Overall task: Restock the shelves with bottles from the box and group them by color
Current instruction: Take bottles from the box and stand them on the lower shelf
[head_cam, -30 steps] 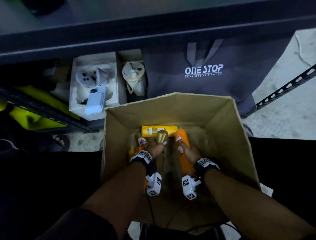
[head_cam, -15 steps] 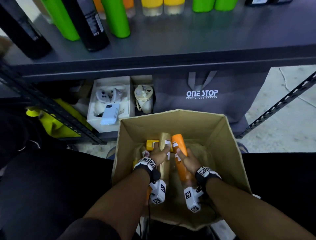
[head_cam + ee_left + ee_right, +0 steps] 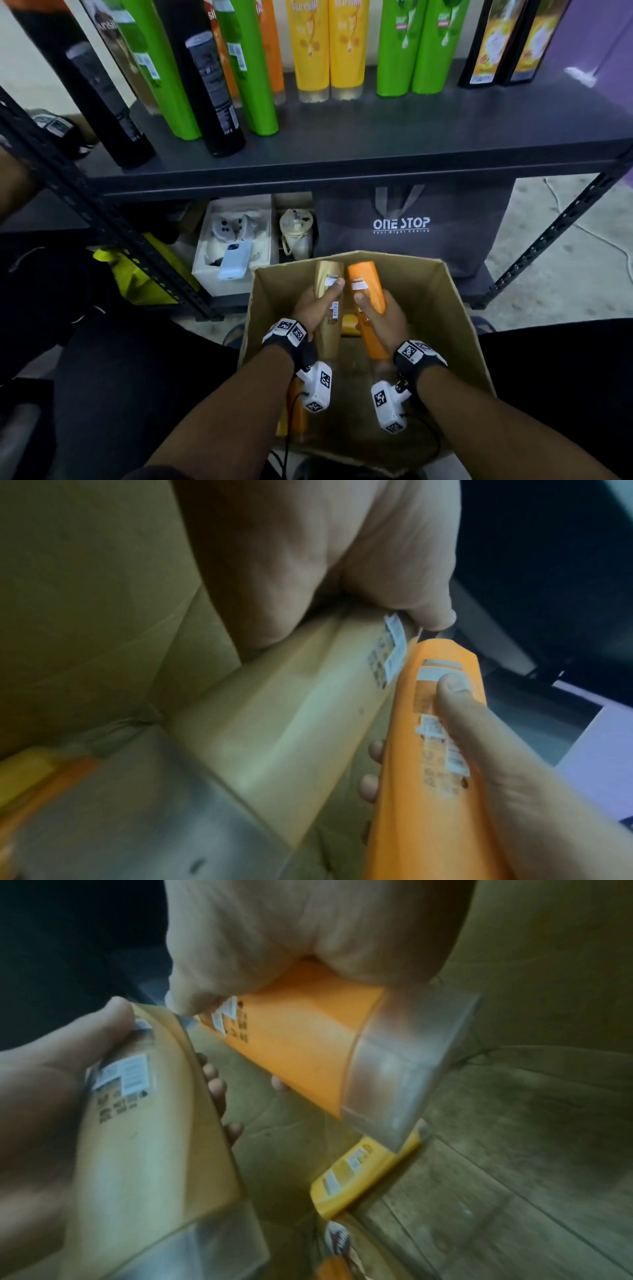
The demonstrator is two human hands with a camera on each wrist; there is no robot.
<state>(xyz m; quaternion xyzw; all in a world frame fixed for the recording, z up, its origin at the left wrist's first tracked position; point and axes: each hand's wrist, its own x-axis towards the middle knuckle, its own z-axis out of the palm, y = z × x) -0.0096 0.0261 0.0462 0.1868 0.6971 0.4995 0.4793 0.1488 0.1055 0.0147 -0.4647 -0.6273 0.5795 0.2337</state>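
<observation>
My left hand (image 3: pixel 317 305) grips a gold bottle (image 3: pixel 328 274) and my right hand (image 3: pixel 378 313) grips an orange bottle (image 3: pixel 365 284). Both bottles are lifted side by side above the open cardboard box (image 3: pixel 445 308). In the left wrist view the gold bottle (image 3: pixel 291 723) lies under my palm, with the orange bottle (image 3: pixel 428 791) beside it. The right wrist view shows the orange bottle (image 3: pixel 301 1042) with its clear cap (image 3: pixel 404 1064). A yellow bottle (image 3: pixel 363 1175) still lies on the box floor. The shelf (image 3: pixel 376 137) above holds black, green, orange and yellow bottles.
Yellow bottles (image 3: pixel 329 48) stand mid-shelf between green bottles (image 3: pixel 414 44) and orange ones. Black bottles (image 3: pixel 205 92) stand at the left. Below the shelf are a grey ONE STOP bag (image 3: pixel 411 226) and a white tray (image 3: pixel 236 240) of gadgets. A slotted shelf post (image 3: pixel 102 212) slants on the left.
Both hands have lifted the gold and orange bottles up out of the box. My head has tilted up, bringing the stocked shelf into view.
</observation>
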